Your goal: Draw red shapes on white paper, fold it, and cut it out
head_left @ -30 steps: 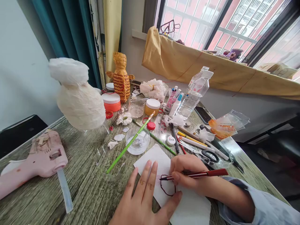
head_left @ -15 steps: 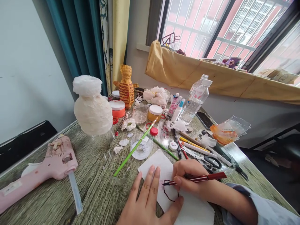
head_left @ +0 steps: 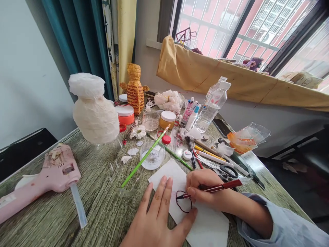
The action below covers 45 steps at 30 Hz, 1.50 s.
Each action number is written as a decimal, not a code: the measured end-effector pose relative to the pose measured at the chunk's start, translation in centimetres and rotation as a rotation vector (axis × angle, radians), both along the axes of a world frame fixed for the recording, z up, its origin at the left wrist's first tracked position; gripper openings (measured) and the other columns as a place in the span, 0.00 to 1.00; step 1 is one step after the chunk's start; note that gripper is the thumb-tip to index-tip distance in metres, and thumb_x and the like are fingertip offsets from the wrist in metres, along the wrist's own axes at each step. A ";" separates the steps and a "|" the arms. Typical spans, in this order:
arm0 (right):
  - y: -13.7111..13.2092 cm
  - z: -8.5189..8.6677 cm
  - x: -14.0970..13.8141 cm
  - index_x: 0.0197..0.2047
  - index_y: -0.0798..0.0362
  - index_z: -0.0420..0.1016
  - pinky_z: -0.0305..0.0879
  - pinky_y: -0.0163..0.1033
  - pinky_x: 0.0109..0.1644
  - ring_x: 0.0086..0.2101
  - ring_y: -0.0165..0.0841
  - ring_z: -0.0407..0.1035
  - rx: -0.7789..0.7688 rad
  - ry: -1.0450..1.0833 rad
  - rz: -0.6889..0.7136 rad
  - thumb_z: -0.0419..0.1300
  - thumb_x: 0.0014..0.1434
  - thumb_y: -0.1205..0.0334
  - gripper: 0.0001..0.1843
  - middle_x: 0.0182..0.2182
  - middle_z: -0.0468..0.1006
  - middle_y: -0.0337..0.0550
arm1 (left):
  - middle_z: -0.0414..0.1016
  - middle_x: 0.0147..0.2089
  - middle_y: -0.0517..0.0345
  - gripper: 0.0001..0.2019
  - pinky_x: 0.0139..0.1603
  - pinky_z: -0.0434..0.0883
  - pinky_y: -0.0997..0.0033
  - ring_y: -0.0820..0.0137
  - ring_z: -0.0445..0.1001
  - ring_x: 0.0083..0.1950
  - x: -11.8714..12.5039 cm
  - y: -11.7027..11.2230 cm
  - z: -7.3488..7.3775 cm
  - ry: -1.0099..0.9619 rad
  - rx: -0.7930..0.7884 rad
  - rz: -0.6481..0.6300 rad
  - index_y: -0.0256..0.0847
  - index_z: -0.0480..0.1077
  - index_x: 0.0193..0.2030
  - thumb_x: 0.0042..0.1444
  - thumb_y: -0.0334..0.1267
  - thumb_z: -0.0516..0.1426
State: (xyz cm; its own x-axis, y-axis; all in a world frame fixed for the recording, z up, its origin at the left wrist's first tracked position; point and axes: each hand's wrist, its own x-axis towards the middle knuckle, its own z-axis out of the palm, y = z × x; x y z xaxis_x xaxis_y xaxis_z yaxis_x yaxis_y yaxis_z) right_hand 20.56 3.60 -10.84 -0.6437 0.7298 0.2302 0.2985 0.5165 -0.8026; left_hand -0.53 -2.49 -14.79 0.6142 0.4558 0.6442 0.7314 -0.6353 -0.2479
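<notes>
On the wood-grained bench [head_left: 102, 209] near a barred window [head_left: 205, 27], the left hand [head_left: 158, 218] spreads over paper [head_left: 212, 224]. The right hand [head_left: 205, 188] grips a pen [head_left: 226, 185].

Person's L grip [head_left: 155, 221] lies palm-down, fingers [head_left: 159, 196] fwd & thumb [head_left: 185, 223] out twd R grip [head_left: 205, 187], which is pinched, forearm [head_left: 253, 212] angled in fr. R.
</notes>
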 end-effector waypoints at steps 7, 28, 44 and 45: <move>0.0 -0.1 0.1 0.25 0.51 0.64 0.59 0.35 0.29 0.24 0.27 0.62 -0.008 -0.005 -0.004 0.53 0.66 0.41 0.26 0.22 0.69 0.35 | 0.81 0.50 0.47 0.25 0.64 0.56 0.51 0.55 0.76 0.57 0.0 0.0 -0.1 -0.007 -0.004 0.003 0.59 0.55 0.69 0.66 0.52 0.49; -0.1 0.1 -0.1 0.25 0.51 0.65 0.58 0.35 0.29 0.24 0.28 0.61 0.007 -0.023 -0.043 0.53 0.66 0.40 0.26 0.22 0.68 0.35 | 0.82 0.50 0.45 0.24 0.62 0.58 0.52 0.55 0.77 0.57 0.4 0.1 -0.4 -0.014 -0.007 0.011 0.61 0.54 0.70 0.68 0.50 0.47; -0.2 0.3 -0.3 0.25 0.51 0.65 0.59 0.35 0.30 0.24 0.28 0.62 0.014 -0.062 -0.071 0.52 0.66 0.40 0.26 0.23 0.69 0.36 | 0.82 0.51 0.46 0.23 0.62 0.59 0.51 0.55 0.77 0.58 0.2 0.3 -0.5 -0.008 -0.015 0.009 0.63 0.58 0.67 0.65 0.51 0.50; -0.2 0.3 -0.3 0.25 0.51 0.63 0.58 0.35 0.29 0.24 0.28 0.61 0.020 -0.064 -0.089 0.51 0.67 0.41 0.26 0.23 0.69 0.36 | 0.82 0.51 0.46 0.23 0.62 0.59 0.51 0.55 0.77 0.58 0.2 0.3 -0.5 -0.010 -0.011 0.005 0.62 0.57 0.67 0.65 0.51 0.50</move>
